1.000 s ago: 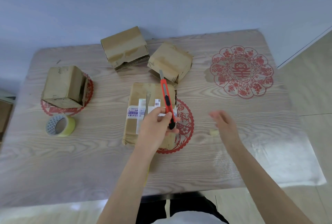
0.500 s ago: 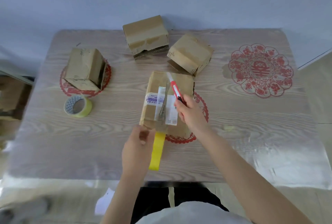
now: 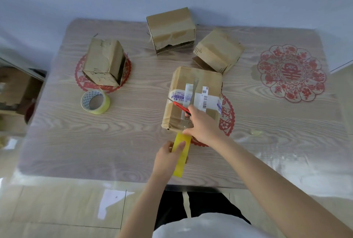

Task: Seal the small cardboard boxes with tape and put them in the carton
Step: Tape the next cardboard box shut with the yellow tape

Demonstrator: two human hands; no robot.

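Head view: right hand [image 3: 204, 125] grips cutter [image 3: 180, 107], left hand [image 3: 165, 158] pinches yellow tape [image 3: 180, 165].

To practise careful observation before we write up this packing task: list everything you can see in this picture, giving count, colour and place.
table: 1, pale wood grain, fills the view
boxes: 4, brown; labelled box centre, left box, back box, right box behind the labelled box
tape roll: 1, pale yellow, in front of the left box
tape strip: 1, yellow, runs from the labelled box's near edge toward the person
knife: 1, red, over the labelled box
paper cuts: 3, red; one uncovered at right, one under the left box, one under the labelled box
scrap: 1, pale, on the table at right
left hand: holds the tape strip
right hand: grips the knife
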